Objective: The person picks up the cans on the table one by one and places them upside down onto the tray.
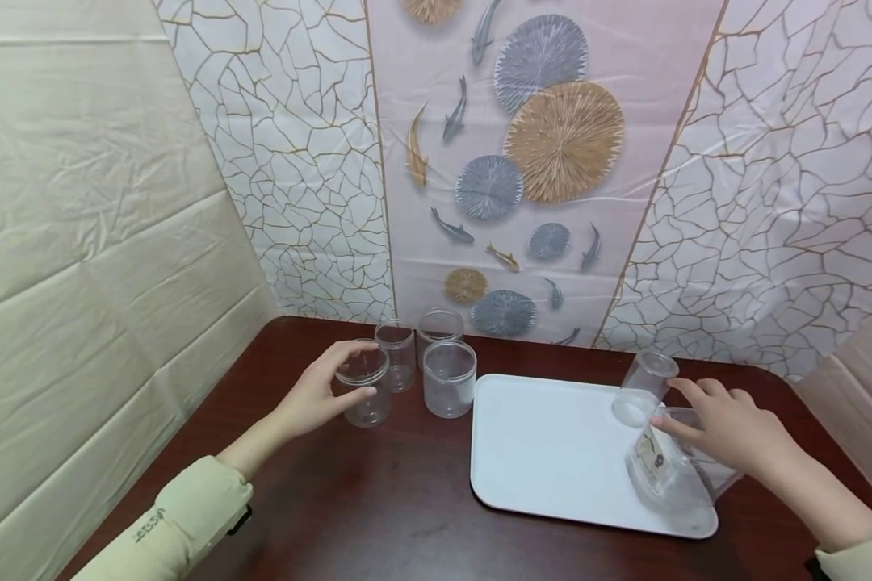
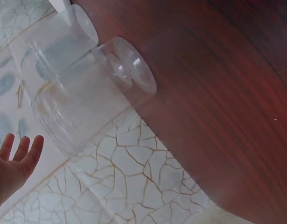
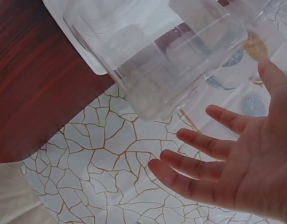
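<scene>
In the head view my left hand (image 1: 316, 397) reaches beside a clear jar (image 1: 368, 410), thumb and fingers spread about its rim. The left wrist view shows the fingers of that hand (image 2: 17, 158) apart from the clear jars (image 2: 92, 98). On the right, my right hand (image 1: 730, 424) hovers at the upper part of a large clear container (image 1: 661, 472) with a picture label, on the white tray (image 1: 538, 452). Its fingers are spread in the right wrist view, the hand (image 3: 236, 163) beside the clear container (image 3: 157, 65) and not gripping it. A clear cup (image 1: 638, 395) stands behind it.
More clear jars stand beside the left one: a narrow one (image 1: 400, 363), one at the back (image 1: 439, 324) and one near the tray (image 1: 449, 383). The dark red table (image 1: 378, 500) meets patterned cloth walls (image 1: 305, 161) at the back and sides.
</scene>
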A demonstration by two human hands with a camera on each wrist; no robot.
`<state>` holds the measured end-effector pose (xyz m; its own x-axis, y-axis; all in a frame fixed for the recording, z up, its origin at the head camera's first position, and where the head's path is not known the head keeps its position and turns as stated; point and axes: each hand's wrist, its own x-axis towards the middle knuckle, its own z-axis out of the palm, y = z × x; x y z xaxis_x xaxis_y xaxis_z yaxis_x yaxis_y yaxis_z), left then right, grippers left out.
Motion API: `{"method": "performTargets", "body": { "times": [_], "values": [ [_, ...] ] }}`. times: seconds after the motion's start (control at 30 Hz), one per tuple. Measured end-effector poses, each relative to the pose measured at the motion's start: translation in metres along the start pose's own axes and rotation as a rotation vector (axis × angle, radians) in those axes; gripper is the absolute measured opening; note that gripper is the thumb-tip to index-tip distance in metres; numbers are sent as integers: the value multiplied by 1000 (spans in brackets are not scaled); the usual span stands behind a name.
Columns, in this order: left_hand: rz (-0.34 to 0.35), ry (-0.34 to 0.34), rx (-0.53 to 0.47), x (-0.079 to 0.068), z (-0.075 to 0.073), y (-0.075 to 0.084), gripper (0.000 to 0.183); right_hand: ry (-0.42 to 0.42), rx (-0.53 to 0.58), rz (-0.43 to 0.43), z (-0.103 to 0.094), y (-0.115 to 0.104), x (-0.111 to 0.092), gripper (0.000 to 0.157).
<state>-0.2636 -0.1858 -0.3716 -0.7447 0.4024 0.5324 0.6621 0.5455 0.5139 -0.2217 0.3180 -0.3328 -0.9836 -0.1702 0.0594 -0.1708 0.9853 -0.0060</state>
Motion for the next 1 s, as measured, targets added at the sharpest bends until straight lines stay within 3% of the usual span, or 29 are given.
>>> {"method": "performTargets", "body": {
  "times": [0.27, 0.57, 0.8, 1.0],
  "values": [
    [-12, 7, 97, 22, 11, 10, 53, 69, 44, -6, -7, -7, 2, 72],
    [-34, -39, 213, 41, 9, 13, 52, 152, 94, -27, -15, -13, 6, 63],
    [-70, -144, 262, 58, 7, 11, 60, 183, 117, -48, -21, -21, 6, 59],
    [-109, -251, 275, 80, 4, 3, 65, 255, 63, -138, -21, -35, 6, 53]
  ]
}}
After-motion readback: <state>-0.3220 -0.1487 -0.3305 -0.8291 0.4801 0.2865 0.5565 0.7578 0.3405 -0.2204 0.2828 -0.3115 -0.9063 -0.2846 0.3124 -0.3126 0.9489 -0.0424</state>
